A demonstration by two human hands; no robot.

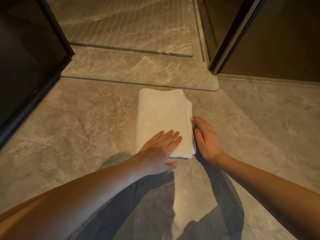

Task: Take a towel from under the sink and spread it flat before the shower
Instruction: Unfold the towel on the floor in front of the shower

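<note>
A white towel (162, 116) lies folded in a thick rectangle on the marble floor, just short of the raised shower threshold (138, 70). My left hand (159, 149) rests flat on the towel's near left corner, fingers spread, thumb off the near edge. My right hand (206, 137) is against the towel's right side, where the folded layers show; its fingertips are tucked at that edge and hidden. Whether they pinch a layer I cannot tell.
The ribbed shower floor (121, 23) lies beyond the threshold. A dark glass panel (29, 66) stands on the left and a dark framed door (270, 40) on the right. Open marble floor (268, 127) surrounds the towel. My arms' shadows fall on the near floor.
</note>
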